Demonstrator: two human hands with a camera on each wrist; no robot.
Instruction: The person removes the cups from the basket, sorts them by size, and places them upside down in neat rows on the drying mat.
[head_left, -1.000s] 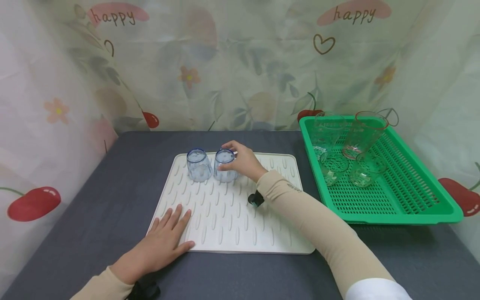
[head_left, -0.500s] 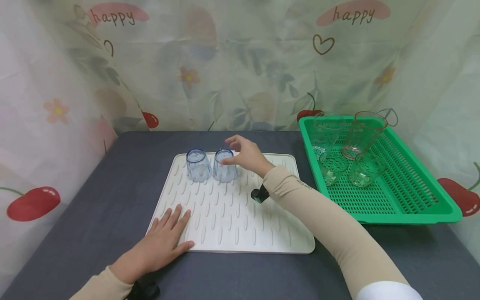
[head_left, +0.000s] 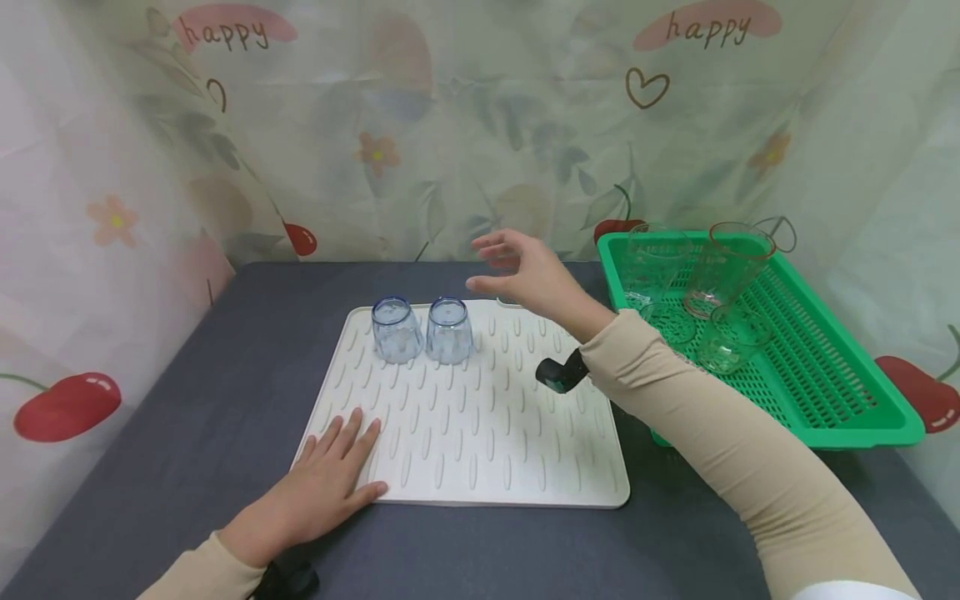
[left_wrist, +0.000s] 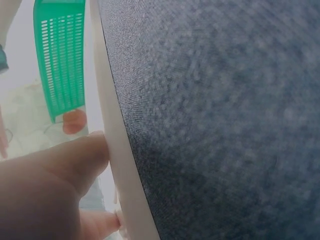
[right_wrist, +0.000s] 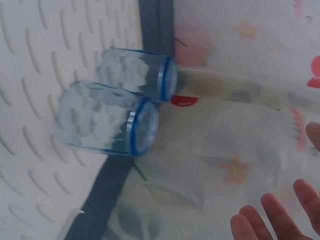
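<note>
Two bluish glasses stand upside down side by side on a white ridged drying mat, near its back left corner. The left glass and the right glass both show in the right wrist view too, with blue bands at their upper ends. My right hand hovers above the back of the mat, right of the glasses, fingers spread and holding nothing. My left hand lies flat on the mat's front left corner, fingers straight. In the left wrist view its thumb touches the mat's edge.
A green perforated basket stands to the right of the mat. Inside it are several clear glasses, among them a pink-tinted mug with a handle. A patterned curtain rises behind the dark table.
My right hand has let go of the right glass and moved up and to the right, away from it. Both glasses and my left hand have stayed in place.
</note>
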